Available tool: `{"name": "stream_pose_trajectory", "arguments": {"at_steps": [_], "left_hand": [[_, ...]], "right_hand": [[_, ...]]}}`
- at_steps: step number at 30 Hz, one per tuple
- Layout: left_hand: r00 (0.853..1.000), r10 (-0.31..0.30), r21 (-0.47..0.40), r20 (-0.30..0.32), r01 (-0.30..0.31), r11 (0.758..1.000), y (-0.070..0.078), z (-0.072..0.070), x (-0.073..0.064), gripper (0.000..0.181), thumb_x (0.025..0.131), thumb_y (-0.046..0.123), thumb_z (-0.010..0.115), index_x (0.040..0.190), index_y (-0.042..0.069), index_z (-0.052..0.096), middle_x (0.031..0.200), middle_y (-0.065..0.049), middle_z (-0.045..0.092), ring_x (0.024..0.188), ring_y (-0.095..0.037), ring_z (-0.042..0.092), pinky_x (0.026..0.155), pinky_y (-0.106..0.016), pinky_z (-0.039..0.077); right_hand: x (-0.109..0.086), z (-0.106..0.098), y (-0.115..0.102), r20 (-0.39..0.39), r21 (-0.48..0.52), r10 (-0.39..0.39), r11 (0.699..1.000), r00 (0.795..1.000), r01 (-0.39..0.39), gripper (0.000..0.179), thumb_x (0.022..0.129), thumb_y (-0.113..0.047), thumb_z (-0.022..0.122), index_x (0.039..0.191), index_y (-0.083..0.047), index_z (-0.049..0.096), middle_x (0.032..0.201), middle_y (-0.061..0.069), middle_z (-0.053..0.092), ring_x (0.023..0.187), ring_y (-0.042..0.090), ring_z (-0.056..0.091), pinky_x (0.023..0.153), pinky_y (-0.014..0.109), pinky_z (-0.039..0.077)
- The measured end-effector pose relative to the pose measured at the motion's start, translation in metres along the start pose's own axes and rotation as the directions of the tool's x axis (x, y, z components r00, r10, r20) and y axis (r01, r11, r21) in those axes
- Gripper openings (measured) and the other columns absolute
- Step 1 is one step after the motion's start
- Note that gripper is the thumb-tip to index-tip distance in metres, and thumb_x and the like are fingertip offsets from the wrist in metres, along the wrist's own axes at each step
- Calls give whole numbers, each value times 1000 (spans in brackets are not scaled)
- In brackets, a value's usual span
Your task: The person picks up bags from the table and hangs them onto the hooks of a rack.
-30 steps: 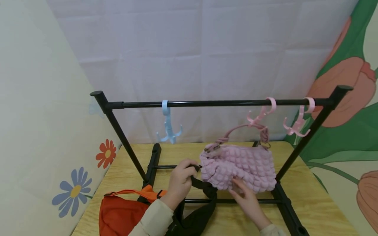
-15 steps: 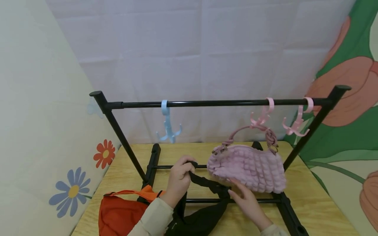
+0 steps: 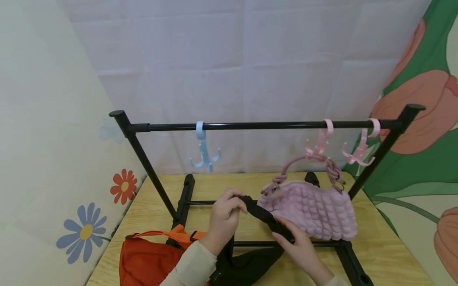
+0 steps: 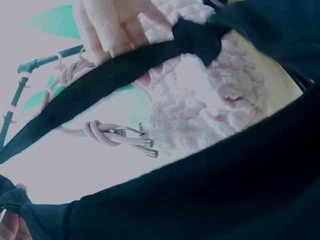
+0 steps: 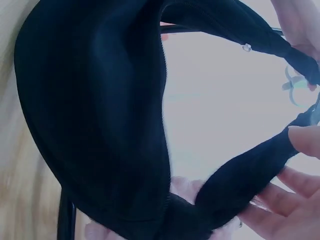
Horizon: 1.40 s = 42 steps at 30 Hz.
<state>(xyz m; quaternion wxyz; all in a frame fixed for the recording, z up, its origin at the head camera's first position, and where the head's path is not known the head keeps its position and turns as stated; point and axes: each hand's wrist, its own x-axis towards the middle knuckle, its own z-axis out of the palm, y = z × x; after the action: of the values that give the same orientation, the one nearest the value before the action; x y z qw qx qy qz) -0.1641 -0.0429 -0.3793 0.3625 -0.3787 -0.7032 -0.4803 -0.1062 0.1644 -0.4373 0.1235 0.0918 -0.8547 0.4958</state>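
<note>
A black bag (image 3: 250, 267) hangs low in front of me, its strap (image 3: 260, 213) raised between my two hands. My left hand (image 3: 225, 220) pinches one end of the strap's loop, its fingers curled. Further down the same strap, my right hand (image 3: 301, 248) holds it between thumb and fingers; the right wrist view shows the thumb (image 5: 306, 140) on the near side. Just behind the right hand is a pink puffy handbag (image 3: 311, 208), its handle (image 3: 295, 159) looped on a pink hook (image 3: 318, 145). The lower part of the black bag is cut off in the head view.
A black rack's top bar (image 3: 250, 126) runs across, carrying a blue hook (image 3: 204, 153) at left and another pink hook (image 3: 359, 153) at far right. A red-orange bag (image 3: 148, 258) lies at left on the wooden table (image 3: 383, 238).
The pink handbag has shifted right, away from the left hand. My right hand has gone from touching that bag to holding the black strap, which is stretched out more to the right.
</note>
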Motion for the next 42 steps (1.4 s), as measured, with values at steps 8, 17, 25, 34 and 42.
{"name": "stream_pose_trajectory", "arguments": {"at_steps": [8,17,25,34,42], "left_hand": [[1000,-1,-72,12,2,997,10,8,1,36,80,-24,51,67,7,61,93,-12,65,79,-23,65,68,-23,53],[999,-17,-120,34,21,993,22,13,2,28,87,-17,57,76,6,66,95,-11,65,79,-20,64,67,-21,51],[999,-43,-144,23,45,989,30,16,6,26,86,-18,57,90,5,68,96,-10,67,84,-20,63,68,-23,50],[997,-70,-107,39,74,992,33,16,8,29,84,-18,60,107,-2,69,98,-13,69,82,-18,64,67,-21,52],[989,-103,-88,103,113,990,36,13,8,31,84,-16,60,110,-4,70,97,-13,69,78,-18,60,60,-19,41]], "right_hand": [[-2,3,-3,-52,-58,-107,993,993,104,42,82,-2,74,123,2,63,120,12,66,111,22,59,89,34,49],[0,0,-13,-121,-42,-141,990,983,137,41,77,8,75,117,0,66,108,6,69,96,11,61,79,34,52],[1,-8,-18,-145,-76,-123,991,982,113,38,78,7,74,115,-2,68,103,4,70,90,5,60,73,31,51],[-1,-32,-24,-118,-18,69,997,991,-72,30,88,4,67,118,3,64,106,11,67,92,2,57,70,27,52],[-1,-51,-21,-190,-24,21,999,982,-26,21,86,12,65,105,4,67,98,8,70,86,-7,56,61,23,50]]}}
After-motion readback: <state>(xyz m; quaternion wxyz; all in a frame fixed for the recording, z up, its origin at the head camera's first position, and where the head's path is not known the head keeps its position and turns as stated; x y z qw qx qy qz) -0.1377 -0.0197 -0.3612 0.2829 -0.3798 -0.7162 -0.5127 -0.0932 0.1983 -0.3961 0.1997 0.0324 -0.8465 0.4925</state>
